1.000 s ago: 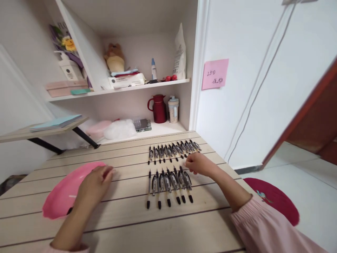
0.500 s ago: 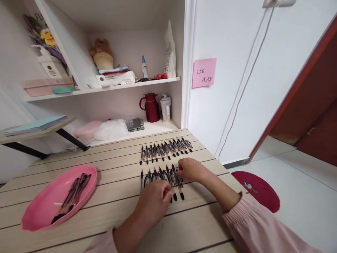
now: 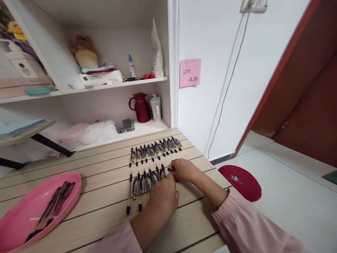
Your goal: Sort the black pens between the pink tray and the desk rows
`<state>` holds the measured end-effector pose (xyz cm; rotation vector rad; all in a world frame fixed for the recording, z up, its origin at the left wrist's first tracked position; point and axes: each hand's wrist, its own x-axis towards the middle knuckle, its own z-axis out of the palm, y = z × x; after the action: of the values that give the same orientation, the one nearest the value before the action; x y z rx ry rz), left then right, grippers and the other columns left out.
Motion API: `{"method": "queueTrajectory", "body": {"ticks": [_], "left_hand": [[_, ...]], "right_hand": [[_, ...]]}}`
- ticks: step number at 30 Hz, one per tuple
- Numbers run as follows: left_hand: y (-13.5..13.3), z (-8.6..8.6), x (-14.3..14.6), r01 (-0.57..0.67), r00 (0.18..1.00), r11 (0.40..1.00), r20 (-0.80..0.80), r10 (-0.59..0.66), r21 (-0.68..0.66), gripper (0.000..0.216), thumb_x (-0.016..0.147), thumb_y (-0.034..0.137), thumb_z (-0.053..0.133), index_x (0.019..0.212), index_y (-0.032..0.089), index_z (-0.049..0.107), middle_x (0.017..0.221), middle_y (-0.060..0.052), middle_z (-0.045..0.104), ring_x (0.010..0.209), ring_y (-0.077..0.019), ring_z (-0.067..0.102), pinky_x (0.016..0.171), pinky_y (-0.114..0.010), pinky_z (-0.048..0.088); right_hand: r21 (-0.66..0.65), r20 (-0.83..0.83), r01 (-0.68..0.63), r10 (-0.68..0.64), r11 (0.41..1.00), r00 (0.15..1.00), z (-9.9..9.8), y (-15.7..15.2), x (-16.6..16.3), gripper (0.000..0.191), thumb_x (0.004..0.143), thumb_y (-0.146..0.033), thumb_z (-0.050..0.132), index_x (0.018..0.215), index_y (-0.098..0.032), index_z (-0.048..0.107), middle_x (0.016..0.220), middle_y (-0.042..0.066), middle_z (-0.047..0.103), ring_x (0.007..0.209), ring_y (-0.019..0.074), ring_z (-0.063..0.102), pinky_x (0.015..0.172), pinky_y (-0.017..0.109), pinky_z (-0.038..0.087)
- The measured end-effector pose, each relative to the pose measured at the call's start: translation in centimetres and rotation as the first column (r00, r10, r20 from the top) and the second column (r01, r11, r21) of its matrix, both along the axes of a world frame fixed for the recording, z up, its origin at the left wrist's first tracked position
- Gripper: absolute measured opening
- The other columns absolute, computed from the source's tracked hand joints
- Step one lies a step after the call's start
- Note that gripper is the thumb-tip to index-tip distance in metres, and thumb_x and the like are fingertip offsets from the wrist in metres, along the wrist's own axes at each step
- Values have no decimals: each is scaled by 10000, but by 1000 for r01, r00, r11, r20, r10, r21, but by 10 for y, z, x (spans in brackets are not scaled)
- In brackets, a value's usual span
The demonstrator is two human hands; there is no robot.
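Uncapped pens [image 3: 130, 189] lie side by side in a near row on the table, tips facing away, with loose black clip caps [image 3: 135, 188] between them. A second row of pens and caps [image 3: 154, 150] lies behind. My left hand [image 3: 163, 198] is closed over the right part of the near row, hiding several pen ends; what its fingers hold is hidden. My right hand [image 3: 185, 171] is closed at the row's right end, touching the left hand, with a small dark pen cap [image 3: 169, 170] showing at its fingertips.
A pink tray [image 3: 75, 196] on the left holds several dark pens [image 3: 56, 203]. Behind the table, shelves carry a red jug [image 3: 142, 109], a tumbler [image 3: 156, 109] and a plastic bag [image 3: 98, 133]. A black-legged stand [image 3: 52, 144] is at the left. A red round mat [image 3: 240, 182] lies on the floor.
The view has swung to the right. My left hand has moved right along the near row, uncovering pens at its left end, and now meets my right hand.
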<state>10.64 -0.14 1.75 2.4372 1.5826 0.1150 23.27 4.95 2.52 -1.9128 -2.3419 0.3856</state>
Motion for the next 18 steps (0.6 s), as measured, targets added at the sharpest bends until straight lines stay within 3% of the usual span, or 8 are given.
{"method": "queueTrajectory", "body": {"ticks": [9,14,16,18], "left_hand": [[7,3,2,-34,999,999,2,34,-20,282,683,101,481,962,139,478,845,-123,638,808,-224,603,644,-292,391],[14,14,-15,-126,973,992,197,122,7,208,669,79,476,856,169,484,731,-64,602,718,-199,598,593,-270,387],[18,21,-26,-193,909,974,352,223,-119,228,684,100,474,897,180,473,657,-14,560,571,-168,589,511,-253,389],[22,30,-38,-212,777,924,518,357,-319,307,704,138,484,1004,182,440,605,34,507,432,-128,544,421,-230,380]], "right_hand": [[26,1,85,-85,996,996,-3,1,9,201,697,-300,513,804,-188,641,859,83,662,810,211,587,579,255,360],[99,-41,160,-156,982,987,4,-11,12,203,741,-298,461,804,-185,617,823,72,658,764,192,586,544,250,327],[89,-52,126,-122,988,991,6,-21,8,187,742,-312,475,777,-194,616,794,61,658,744,185,588,542,246,321],[57,-51,46,-43,997,998,3,-31,0,171,720,-336,521,769,-205,620,783,56,659,740,188,590,555,246,327]]}}
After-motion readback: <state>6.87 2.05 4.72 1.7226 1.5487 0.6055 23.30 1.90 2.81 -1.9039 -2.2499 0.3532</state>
